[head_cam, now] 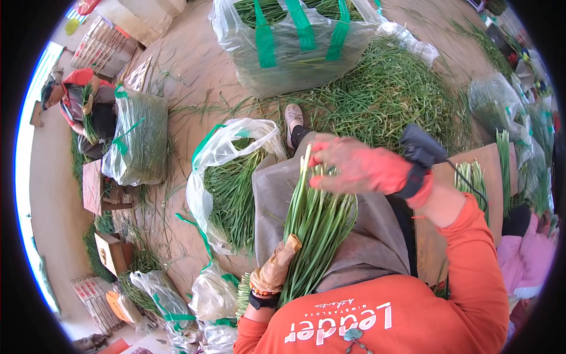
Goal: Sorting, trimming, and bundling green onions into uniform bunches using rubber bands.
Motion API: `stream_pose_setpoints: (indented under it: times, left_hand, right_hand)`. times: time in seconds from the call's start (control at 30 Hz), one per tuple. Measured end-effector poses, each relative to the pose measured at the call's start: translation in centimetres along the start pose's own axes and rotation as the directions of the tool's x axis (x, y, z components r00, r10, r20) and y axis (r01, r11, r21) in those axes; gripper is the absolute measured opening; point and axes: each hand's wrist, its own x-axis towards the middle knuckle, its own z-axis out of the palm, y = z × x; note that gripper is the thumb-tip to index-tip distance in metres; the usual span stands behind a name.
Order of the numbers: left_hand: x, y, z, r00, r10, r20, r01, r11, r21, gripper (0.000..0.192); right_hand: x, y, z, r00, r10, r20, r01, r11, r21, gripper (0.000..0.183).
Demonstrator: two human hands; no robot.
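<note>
A bundle of long green vegetable stalks (316,221) with pale cut ends lies across my lap, over a grey-brown apron (274,186). My left hand (276,263), in a tan glove, grips the bundle at its left side, low down. At the pale ends, my right hand (360,166) in a red glove hovers with fingers apart, slightly blurred. Whether its fingertips touch a stalk is hard to see. A black device (422,146) with a cable is strapped to the right wrist. Left of my knees stands an open clear plastic bag (199,190) full of green stalks (234,199).
Ahead stands a large filled plastic bag (300,66) with green straps, beside a heap of loose stalks (393,93). On my right, a wooden board (435,239) bears upright bundles (473,179). A seated person (88,101) holds a bundle at far left, behind another filled bag (141,137).
</note>
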Motion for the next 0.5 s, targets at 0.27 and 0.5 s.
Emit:
stream_pose_setpoints:
  times: [0.27,0.5]
  left_hand:
    - [-0.2,-0.4,-1.0,0.994,-0.016,0.104,0.013,1.0,0.024,0.04]
    - [0.5,0.7,1.8,0.984,-0.054,0.171,0.046,0.998,0.049,0.055]
  right_hand:
    - [1.7,1.4,3.0,0.891,0.245,0.383,-0.435,0.703,0.563,0.033]
    - [2.4,2.9,4.3,0.919,-0.27,-0.288,0.198,0.946,-0.256,0.016]
